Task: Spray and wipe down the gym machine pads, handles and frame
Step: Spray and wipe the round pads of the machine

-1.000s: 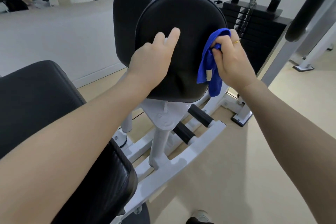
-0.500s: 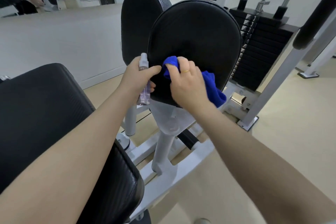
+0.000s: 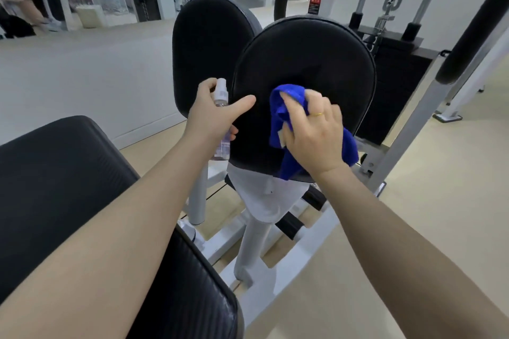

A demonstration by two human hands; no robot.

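A rounded black pad [image 3: 303, 63] stands upright on a white machine frame [image 3: 259, 228] in front of me. My right hand [image 3: 314, 135] presses a bunched blue cloth [image 3: 286, 107] flat against the pad's lower middle. My left hand [image 3: 214, 115] holds a small clear spray bottle [image 3: 221, 96] with a white top at the pad's left edge, thumb resting on the pad. A second black pad [image 3: 209, 44] stands just behind on the left. A black seat pad [image 3: 55, 173] lies under my left forearm.
A black weight stack [image 3: 396, 82] with chrome guide rods rises behind the pad on the right. A grey post with a black foam roller [image 3: 473, 36] slants across the right. A mirror wall on the left reflects other machines and a person. Beige floor lies to the right.
My right hand slid the cloth from the pad's right edge to its lower left, then back toward the middle. My left hand came off the pad face to its left edge, where the bottle shows.
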